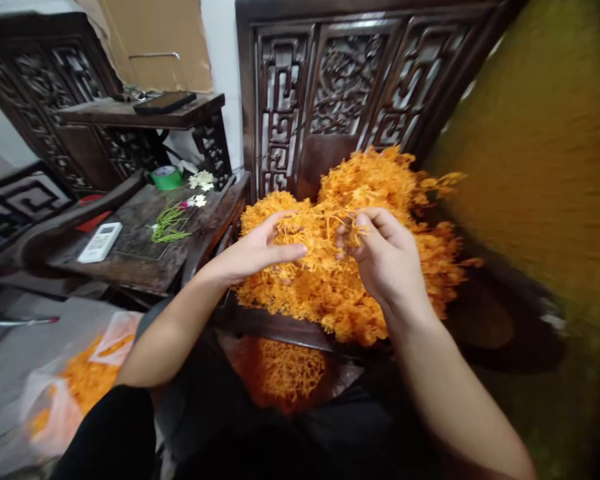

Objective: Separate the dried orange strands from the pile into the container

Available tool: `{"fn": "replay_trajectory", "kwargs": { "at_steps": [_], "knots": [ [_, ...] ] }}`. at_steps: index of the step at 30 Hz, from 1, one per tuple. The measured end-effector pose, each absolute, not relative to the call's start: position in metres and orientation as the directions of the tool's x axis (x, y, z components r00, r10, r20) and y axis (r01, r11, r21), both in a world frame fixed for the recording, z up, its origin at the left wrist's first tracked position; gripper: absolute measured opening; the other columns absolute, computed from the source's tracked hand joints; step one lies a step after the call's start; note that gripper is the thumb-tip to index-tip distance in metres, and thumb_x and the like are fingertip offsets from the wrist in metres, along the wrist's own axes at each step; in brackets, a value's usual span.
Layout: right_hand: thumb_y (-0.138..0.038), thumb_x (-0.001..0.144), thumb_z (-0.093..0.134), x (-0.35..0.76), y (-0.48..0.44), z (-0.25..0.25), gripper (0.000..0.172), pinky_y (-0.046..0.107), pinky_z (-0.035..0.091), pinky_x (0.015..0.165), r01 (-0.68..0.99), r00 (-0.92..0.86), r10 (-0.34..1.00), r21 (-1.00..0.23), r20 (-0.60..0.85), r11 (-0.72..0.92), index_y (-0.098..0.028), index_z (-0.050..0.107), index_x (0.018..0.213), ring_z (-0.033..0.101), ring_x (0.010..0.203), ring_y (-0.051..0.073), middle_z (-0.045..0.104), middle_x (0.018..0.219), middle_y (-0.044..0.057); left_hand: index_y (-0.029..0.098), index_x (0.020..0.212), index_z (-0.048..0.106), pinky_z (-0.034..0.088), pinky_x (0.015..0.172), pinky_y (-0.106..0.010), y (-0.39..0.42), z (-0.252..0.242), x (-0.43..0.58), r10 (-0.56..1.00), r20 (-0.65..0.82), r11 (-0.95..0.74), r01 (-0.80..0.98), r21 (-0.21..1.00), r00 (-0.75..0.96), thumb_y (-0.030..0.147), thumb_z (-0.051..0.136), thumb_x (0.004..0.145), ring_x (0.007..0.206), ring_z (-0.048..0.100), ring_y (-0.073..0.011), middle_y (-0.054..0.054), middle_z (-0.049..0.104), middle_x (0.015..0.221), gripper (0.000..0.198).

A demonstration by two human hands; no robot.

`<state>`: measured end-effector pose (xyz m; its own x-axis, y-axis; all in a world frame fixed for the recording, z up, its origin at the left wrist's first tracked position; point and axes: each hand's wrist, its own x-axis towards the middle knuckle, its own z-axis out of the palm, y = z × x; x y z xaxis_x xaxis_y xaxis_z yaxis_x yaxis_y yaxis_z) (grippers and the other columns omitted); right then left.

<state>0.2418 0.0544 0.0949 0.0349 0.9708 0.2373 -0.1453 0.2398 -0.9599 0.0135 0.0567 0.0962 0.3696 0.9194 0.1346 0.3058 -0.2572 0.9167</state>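
Both hands are up in front of the heap, which sits on the chair against its carved back.

Right hand: thumb and fingers are closed in a narrow pinch on a few orange strands. Left hand: thumb and index stand wide apart, thumb toward the right; we cannot tell whether its far fingers touch any orange pieces, since the heap shows directly behind.

Key relation: the strands start at the right pinch, and we see at least 1 thin stem reaching left into the gap between the hands. Its long axis runs roughly left to right. The right hand is the nearer, being in contact; the left faces the stem's free side, apart from the pinch. The heap lies just beyond both.

Surroundings: below the chair edge, between the knees, we note a tangle of orange strands. Near left, a bag holds more orange material. On the left table: green stems and tape.
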Motion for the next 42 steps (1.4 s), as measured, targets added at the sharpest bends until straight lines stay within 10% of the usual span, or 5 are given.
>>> {"fn": "replay_trajectory", "kwargs": {
  "at_steps": [10,20,24,28,42],
  "knots": [
    [-0.033,0.078,0.078,0.246,0.05,0.072,0.026,0.024,0.02,0.042,-0.271,0.07,0.993,-0.956,0.098,0.113,-0.022,0.055,0.073,0.036,0.046,0.006,0.051,0.074,-0.001,0.018,0.119,0.07,0.044,0.052,-0.023,0.05,0.048,-0.037,0.918,-0.192,0.058,0.361,0.931,0.347,0.02,0.067,0.073,0.053,0.047,-0.0095,0.005,0.054,0.065,0.046],
    [-0.047,0.088,0.074,0.236,-0.001,0.035,0.023,0.027,0.031,0.043,-0.422,-0.062,0.954,-0.874,0.294,0.242,-0.024,0.07,0.084,0.053,0.057,0.012,0.062,0.085,0.003,0.025,0.126,0.059,0.051,0.064,-0.027,0.059,0.027,-0.024,0.82,0.526,-0.285,0.634,0.718,-0.227,0.021,0.063,0.087,0.059,0.059,-0.0104,-0.002,0.072,0.098,0.039],
    [-0.056,0.101,0.055,0.24,-0.01,0.027,0.047,0.037,0.055,0.075,-0.094,-0.583,0.786,-0.978,0.207,0.188,-0.021,0.076,0.077,0.068,0.081,0.019,0.071,0.098,0.009,0.025,0.114,0.057,0.055,0.072,-0.027,0.054,0.024,-0.023,0.781,0.597,-0.396,0.592,0.702,-0.184,0.027,0.076,0.085,0.076,0.068,-0.0135,0.0,0.069,0.091,0.035],
    [-0.046,0.086,0.081,0.215,-0.006,0.028,0.028,0.037,0.052,0.088,0.234,-0.392,0.893,-0.915,0.221,0.329,-0.02,0.071,0.087,0.067,0.094,0.021,0.071,0.099,0.007,0.022,0.102,0.058,0.056,0.082,-0.029,0.031,0.029,-0.004,0.766,0.641,-0.477,0.621,0.622,-0.053,0.027,0.08,0.081,0.086,0.069,-0.0148,0.0,0.068,0.093,0.031],
    [-0.071,0.092,0.06,0.206,-0.004,-0.03,0.047,0.027,0.042,0.049,-0.409,-0.212,0.951,-0.863,-0.225,-0.296,-0.031,0.045,0.112,0.056,0.053,0.013,0.06,0.078,-0.004,0.025,0.126,0.06,0.058,0.086,-0.031,0.015,0.009,0.014,0.712,0.663,-0.658,0.547,0.518,0.23,0.027,0.074,0.091,0.105,0.067,-0.0188,-0.006,0.068,0.117,0.037]
  ]
}}
